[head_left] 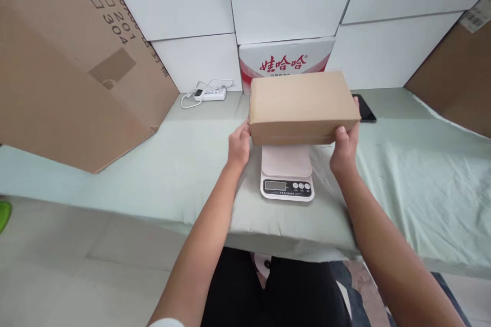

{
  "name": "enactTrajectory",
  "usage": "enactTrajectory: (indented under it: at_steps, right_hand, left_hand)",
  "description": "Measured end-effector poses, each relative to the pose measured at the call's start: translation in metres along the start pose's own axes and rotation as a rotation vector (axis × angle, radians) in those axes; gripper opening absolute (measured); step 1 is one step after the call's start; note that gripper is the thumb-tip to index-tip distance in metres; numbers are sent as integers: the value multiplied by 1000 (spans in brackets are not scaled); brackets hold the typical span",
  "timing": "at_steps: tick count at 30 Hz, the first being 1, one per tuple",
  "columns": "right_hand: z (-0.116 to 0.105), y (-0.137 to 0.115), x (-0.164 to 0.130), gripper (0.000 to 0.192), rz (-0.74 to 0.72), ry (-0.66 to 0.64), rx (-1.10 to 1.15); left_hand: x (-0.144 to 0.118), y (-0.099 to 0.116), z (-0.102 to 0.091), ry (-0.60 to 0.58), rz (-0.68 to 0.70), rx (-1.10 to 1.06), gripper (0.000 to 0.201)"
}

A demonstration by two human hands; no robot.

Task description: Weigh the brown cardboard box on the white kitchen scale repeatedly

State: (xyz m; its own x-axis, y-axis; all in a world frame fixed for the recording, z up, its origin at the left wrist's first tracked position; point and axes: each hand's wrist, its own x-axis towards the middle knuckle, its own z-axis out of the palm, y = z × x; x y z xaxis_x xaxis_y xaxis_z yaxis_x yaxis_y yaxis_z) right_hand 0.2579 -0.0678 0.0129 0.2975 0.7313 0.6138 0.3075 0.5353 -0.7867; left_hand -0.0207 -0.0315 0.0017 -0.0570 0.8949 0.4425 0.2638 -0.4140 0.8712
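Between my two hands is a closed brown cardboard box (303,99), gripped by its left and right ends. My left hand (240,144) presses on the box's lower left end, its fingers partly hidden behind it. At the other end, my right hand (346,148) holds the near right corner, with the thumb on the front face and fingers round the side. Under and in front of the box stands a white kitchen scale (287,162), its platform partly covered from view. The scale's display looks blank. Whether the box touches the platform, I cannot tell.
A pale green cloth (184,168) covers the table. Behind are white panels (284,0) and a white-and-red carton (249,56). A white power strip with cable (210,94) lies back left, a black phone (366,110) back right. Large cardboard sheets (76,76) flank both sides.
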Motion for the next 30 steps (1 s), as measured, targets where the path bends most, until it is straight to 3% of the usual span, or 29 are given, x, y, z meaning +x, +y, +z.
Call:
enactTrajectory:
  at_steps: [5, 9, 24, 30]
  right_hand:
    - [-25, -2, -51, 87, 18, -16, -33]
    - [-32, 0, -70, 92, 34, -3, -56]
    - [-27, -12, -66, 84, 98, 34, -35]
    - [-30, -9, -66, 83, 88, 82, -30]
  left_hand:
    - [-52, 15, -14, 39, 20, 47, 62]
    - [-72, 17, -16, 63, -1, 83, 63]
    - [-74, 19, -12, 27, -113, 40, 60]
    - [-75, 22, -14, 162, -152, -51, 72]
